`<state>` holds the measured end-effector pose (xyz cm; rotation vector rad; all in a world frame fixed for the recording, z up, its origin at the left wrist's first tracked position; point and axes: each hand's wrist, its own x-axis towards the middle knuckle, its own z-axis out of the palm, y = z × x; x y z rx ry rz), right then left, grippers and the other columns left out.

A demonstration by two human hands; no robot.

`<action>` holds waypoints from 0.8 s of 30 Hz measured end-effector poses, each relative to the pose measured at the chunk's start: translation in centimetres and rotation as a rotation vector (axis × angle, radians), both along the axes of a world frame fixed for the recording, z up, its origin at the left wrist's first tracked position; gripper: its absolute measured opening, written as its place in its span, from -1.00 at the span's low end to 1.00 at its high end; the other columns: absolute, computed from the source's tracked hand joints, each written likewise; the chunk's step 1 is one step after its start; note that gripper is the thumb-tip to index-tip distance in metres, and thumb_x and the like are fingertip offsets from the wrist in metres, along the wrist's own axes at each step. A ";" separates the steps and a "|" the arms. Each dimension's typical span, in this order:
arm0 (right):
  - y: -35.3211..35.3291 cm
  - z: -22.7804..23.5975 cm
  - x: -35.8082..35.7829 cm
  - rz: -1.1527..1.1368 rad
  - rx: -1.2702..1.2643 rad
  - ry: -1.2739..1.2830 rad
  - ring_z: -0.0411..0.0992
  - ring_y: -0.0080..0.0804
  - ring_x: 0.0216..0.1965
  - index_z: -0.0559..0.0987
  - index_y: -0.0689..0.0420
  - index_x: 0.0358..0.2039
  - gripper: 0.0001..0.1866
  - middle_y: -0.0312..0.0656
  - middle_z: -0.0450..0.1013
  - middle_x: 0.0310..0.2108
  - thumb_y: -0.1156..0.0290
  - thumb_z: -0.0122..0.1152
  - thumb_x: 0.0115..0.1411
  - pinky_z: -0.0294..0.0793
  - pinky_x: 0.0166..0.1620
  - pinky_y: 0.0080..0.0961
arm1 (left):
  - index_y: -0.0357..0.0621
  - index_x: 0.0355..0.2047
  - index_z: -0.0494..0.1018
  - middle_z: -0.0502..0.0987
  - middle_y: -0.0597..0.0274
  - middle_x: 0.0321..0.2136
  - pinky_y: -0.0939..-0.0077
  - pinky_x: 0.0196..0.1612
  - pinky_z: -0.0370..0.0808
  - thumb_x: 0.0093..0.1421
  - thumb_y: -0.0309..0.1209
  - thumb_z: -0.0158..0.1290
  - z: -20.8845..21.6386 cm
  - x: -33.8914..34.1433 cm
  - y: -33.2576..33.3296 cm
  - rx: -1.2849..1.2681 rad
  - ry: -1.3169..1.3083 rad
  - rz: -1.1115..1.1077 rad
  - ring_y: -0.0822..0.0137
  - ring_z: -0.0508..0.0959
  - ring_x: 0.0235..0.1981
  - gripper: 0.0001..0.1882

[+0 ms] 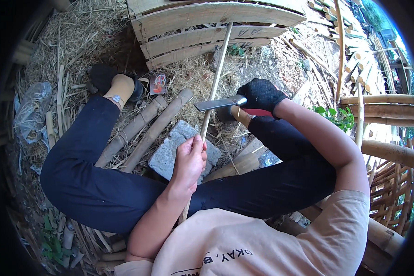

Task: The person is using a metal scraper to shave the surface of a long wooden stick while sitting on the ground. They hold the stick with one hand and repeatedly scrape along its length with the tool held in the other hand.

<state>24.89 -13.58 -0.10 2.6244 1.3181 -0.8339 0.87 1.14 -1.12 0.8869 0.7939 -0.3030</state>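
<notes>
Far to the left of both hands, a crumpled clear plastic sheet (32,108) lies on the straw-covered ground (78,41). Nearer, two thick bamboo poles (147,126) lie side by side under the person's raised left knee, slanting up to the right. Just beside the left hand, on its far side, sits a grey stone block (170,149).

The left hand (188,161) is bare and closed around a thin bamboo strip (215,80), fingers wrapped over it with the thumb on top. The strip runs from below this hand up and away, its far end resting against a wooden pallet (207,27).

Above and to the right of the left hand, the right hand (261,95) wears a black glove and is clenched tight on the red handle of a flat-bladed knife (218,103). The blade points left from that hand and meets the strip crosswise, touching it.

To the right of the gloved hand, stacked bamboo poles (382,99) lie well apart.
</notes>
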 end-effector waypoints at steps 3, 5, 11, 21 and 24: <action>0.2 -0.1 0.9 0.092 0.019 -0.099 0.58 0.01 -0.30 0.67 0.02 -0.37 -0.74 0.02 0.58 -0.42 0.19 0.24 -0.06 0.55 -0.19 -0.16 | -0.03 -0.40 0.28 0.11 0.62 -0.71 0.73 -0.71 -0.06 0.48 -0.15 -0.25 0.1 -0.1 0.1 0.002 -0.012 -0.002 0.73 0.01 -0.77 -0.66; 0.2 -0.6 1.2 0.095 0.045 -0.093 0.58 0.01 -0.30 0.67 0.02 -0.37 -0.74 0.01 0.58 -0.42 0.19 0.26 -0.06 0.56 -0.18 -0.16 | -0.03 -0.40 0.28 0.10 0.62 -0.71 0.73 -0.71 -0.07 0.48 -0.15 -0.25 -0.1 -0.3 0.1 -0.004 -0.032 0.002 0.72 0.01 -0.78 -0.66; 0.0 0.0 1.1 0.054 0.024 -0.115 0.57 0.02 -0.27 0.67 0.03 -0.36 -0.75 0.01 0.58 -0.39 0.24 0.24 -0.07 0.55 -0.16 -0.14 | -0.03 -0.40 0.27 0.08 0.62 -0.72 0.71 -0.72 -0.09 0.48 -0.17 -0.25 0.1 0.0 -0.3 -0.001 -0.040 0.018 0.71 -0.01 -0.78 -0.67; -0.4 -0.5 2.1 -0.060 0.114 -0.124 0.57 0.02 -0.29 0.68 0.00 -0.34 -0.75 0.02 0.58 -0.40 0.21 0.24 -0.03 0.55 -0.16 -0.16 | -0.01 -0.41 0.27 0.07 0.63 -0.73 0.71 -0.73 -0.10 0.48 -0.16 -0.25 0.3 -0.2 0.0 -0.010 -0.033 0.011 0.72 -0.01 -0.79 -0.67; -2.6 -1.3 5.5 -0.129 0.078 -0.221 0.57 0.01 -0.29 0.68 0.01 -0.34 -0.74 0.02 0.58 -0.36 0.15 0.26 0.01 0.54 -0.15 -0.16 | -0.01 -0.41 0.28 0.09 0.62 -0.72 0.72 -0.73 -0.08 0.48 -0.15 -0.24 0.1 -0.4 -0.7 0.013 -0.028 -0.010 0.72 0.00 -0.79 -0.67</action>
